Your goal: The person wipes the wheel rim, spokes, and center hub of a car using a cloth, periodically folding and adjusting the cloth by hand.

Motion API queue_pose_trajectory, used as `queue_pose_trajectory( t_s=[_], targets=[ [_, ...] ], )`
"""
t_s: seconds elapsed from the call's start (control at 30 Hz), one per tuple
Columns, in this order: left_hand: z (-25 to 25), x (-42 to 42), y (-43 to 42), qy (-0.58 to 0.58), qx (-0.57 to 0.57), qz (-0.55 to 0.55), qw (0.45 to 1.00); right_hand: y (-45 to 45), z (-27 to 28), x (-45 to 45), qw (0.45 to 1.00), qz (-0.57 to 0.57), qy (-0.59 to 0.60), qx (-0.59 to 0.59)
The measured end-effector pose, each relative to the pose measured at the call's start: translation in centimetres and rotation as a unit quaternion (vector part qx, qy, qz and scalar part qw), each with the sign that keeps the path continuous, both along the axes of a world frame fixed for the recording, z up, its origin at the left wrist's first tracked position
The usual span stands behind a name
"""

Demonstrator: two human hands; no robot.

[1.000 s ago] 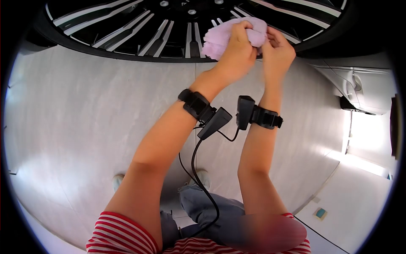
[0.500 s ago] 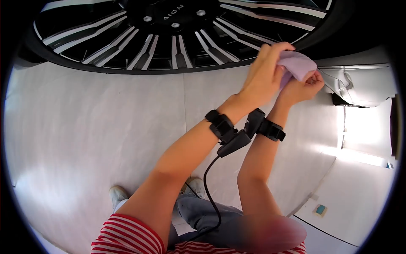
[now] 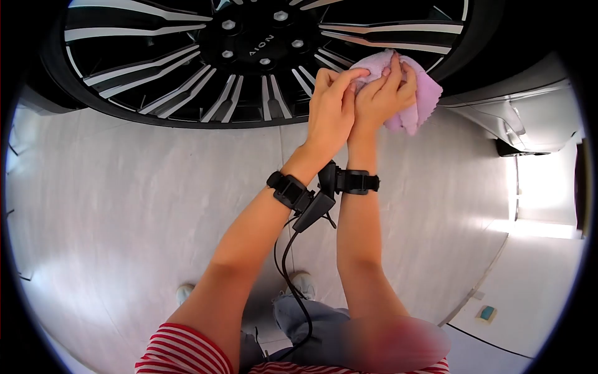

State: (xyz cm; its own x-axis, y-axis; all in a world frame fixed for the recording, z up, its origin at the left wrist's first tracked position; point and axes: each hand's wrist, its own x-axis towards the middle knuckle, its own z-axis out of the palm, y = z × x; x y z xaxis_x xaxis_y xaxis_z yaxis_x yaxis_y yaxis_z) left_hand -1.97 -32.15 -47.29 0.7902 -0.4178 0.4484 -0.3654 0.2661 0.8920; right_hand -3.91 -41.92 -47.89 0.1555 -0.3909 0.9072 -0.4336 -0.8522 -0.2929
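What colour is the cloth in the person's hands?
Pale pink-lilac; the cloth shows best in the head view, the only one here.

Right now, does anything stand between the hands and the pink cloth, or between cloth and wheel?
Nothing visible does: the right hand holds the pink cloth, the left hand meets its edge, and no object shows between cloth and wheel.

Reads "AION" (image 3: 261, 45) in small, pale, widely spaced capitals on the black hub (image 3: 253, 31) of the spoked wheel (image 3: 252, 70), set inside the ring of silvery bolts (image 3: 265, 62) and slanting upward from lower left to upper right, just above the lowest bolt.
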Motion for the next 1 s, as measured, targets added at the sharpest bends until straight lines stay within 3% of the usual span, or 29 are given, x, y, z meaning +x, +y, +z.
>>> queue_pose_trajectory(
  t_s=[0.2,0.37,0.5,0.6,0.7,0.77,0.83,0.9,1.0],
  targets=[
    [-0.8,0.3,1.5,-0.003,-0.015,0.006,1.0,1.7,-0.8,1.5,0.999,0.019,-0.033,-0.004],
    [-0.9,2.9,4.8,-0.001,0.039,0.026,0.999,4.9,0.0,3.2,0.999,0.03,0.009,-0.021],
    [0.1,7.1,7.9,0.021,-0.013,-0.002,1.0,7.7,0.4,5.4,0.999,0.047,0.016,0.003],
    [3.2,8.0,10.1,-0.099,0.022,-0.008,0.995,6.7,1.3,4.2,0.985,0.172,-0.001,-0.005],
    [7.5,7.9,13.4,-0.099,0.047,-0.05,0.993,8.9,5.2,2.5,0.973,0.21,-0.069,0.068],
    [9.4,9.5,14.9,-0.153,-0.057,-0.106,0.981,9.4,9.5,1.6,0.959,0.237,-0.145,0.06],
    [13.5,7.9,18.1,0.032,-0.094,-0.211,0.972,10.9,15.5,-0.1,0.939,0.281,-0.181,0.085],
    [15.5,7.3,20.3,0.026,-0.106,-0.164,0.98,12.6,20.0,-1.4,0.877,0.395,-0.214,0.17],
    [17.7,5.9,21.9,0.086,-0.134,-0.153,0.975,15.2,23.1,-2.8,0.848,0.491,-0.101,0.173]
  ],
)
